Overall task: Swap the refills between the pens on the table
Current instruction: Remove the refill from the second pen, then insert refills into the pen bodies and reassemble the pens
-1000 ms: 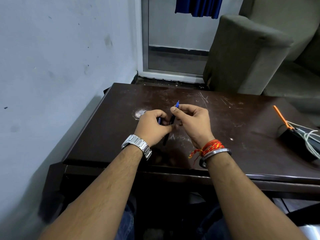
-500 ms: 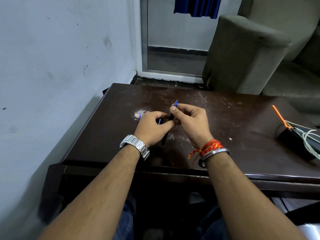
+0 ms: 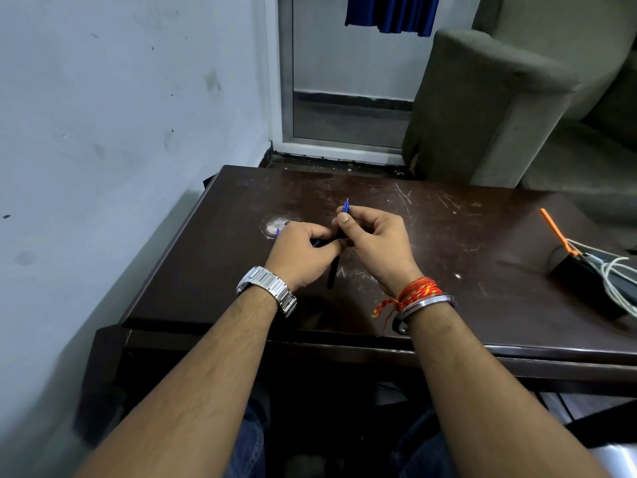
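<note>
Head view: the hands have barely shifted since half a second back, and a blue tip hidden a second ago now pokes past the left knuckles. The right hand (image 3: 379,243) pinches a slim black pen barrel (image 3: 332,272), its pointed blue refill end (image 3: 345,207) up, over the scratched, glossy dark table (image 3: 465,305). The left hand (image 3: 301,251) curls round a thin blue piece (image 3: 315,242).

No lettering, brand, number or sign can be read anywhere here, whether on the slim dark-barrelled pen with a blue tip (image 3: 333,270), the silver metal link wristwatch (image 3: 267,286) or the black box with white cables (image 3: 582,281) on the scratched dark brown wooden table (image 3: 448,305).
</note>
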A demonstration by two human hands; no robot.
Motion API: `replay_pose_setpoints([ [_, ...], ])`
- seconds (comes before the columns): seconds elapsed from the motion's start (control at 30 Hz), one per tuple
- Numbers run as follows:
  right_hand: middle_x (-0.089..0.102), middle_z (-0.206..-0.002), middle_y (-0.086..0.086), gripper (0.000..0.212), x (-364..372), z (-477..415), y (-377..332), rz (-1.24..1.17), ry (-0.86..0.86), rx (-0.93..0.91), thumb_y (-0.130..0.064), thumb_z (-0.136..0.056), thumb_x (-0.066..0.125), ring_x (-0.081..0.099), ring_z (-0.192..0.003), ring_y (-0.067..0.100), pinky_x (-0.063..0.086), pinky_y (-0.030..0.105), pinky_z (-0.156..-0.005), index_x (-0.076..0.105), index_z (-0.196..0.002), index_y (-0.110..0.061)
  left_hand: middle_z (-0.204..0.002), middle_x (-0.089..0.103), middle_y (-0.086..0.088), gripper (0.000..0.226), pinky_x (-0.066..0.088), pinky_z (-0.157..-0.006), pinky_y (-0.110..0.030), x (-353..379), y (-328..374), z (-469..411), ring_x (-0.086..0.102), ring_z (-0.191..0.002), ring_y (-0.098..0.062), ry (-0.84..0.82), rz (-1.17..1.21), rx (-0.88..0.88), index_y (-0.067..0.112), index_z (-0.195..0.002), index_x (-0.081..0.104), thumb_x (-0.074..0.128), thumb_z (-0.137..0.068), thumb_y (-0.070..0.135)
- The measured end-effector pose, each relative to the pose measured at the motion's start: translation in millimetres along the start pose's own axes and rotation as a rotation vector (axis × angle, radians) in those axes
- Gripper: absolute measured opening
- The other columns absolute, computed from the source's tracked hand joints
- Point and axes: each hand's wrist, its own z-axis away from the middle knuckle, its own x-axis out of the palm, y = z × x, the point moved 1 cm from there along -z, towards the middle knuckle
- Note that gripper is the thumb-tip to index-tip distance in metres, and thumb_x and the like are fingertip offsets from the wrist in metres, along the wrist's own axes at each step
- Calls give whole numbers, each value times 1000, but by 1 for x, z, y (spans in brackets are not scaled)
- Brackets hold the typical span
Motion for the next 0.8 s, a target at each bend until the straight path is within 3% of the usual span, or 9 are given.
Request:
replay_pose_setpoints([
  [0.07, 77, -89, 5, 13, 0, 0, 0, -22, -1, 4, -16, -93, 66, 74, -91, 21, 61, 34, -80, 75, -87, -23, -66, 70, -1, 12, 42, -52, -17, -1, 1, 0, 55, -52, -5, -10, -13, 7, 19, -90, 79, 70, -86, 26],
  [0.2, 77, -89, 5, 17, -2, 1, -4, -61, 40, 3, -14, -90, 70, 73, -85, 13, 57, 20, -69, 75, -104, -6, -80, 76, 6, 15, 52, -65, -21, 0, 1, 1, 69, -73, -7, 5, -15, 49, 23, -99, 78, 69, -87, 22],
  [0.3, 77, -88, 5, 18, -1, 0, -3, -57, 70, 3, -15, -87, 75, 74, -85, 16, 61, 29, -73, 75, -103, -8, -72, 75, 0, 12, 49, -60, -23, -1, 4, 2, 67, -67, -15, 75, -74, 88, 20, -90, 79, 70, -83, 19],
  [0.4, 78, -87, 4, 23, 1, -3, -1, 3, 104, -5, -24, -82, 80, 75, -87, 17, 62, 40, -81, 77, -102, -12, -64, 71, -4, 8, 40, -50, -16, 0, 7, 2, 58, -55, -13, 114, -88, 98, 16, -83, 80, 72, -81, 18],
  [0.57, 77, -78, 3, 20, 2, -2, -1, 23, 177, -23, -33, -81, 79, 73, -77, 17, 60, 48, -78, 79, -91, -16, -69, 72, 0, 12, 45, -53, -17, 6, 12, 4, 62, -60, -11, 132, 53, 49, 17, -84, 79, 66, -84, 17],
  [0.7, 76, -84, 10, 17, 1, -1, 0, -53, 131, -11, -34, -88, 71, 72, -87, 39, 57, 59, -77, 75, -96, -20, -87, 72, -2, 36, 40, -53, -21, 6, 9, -3, 49, -58, -10, 142, 331, -112, 14, -110, 72, 44, -91, 1],
  [0.8, 73, -84, 11, 11, 0, -1, -2, -85, 67, 23, -37, -94, 63, 71, -81, 36, 61, 50, -77, 67, -99, -28, -110, 71, 6, 39, 52, -72, -25, 2, 5, -6, 65, -76, -8, 191, 430, -109, 16, -125, 62, 51, -92, -3],
])
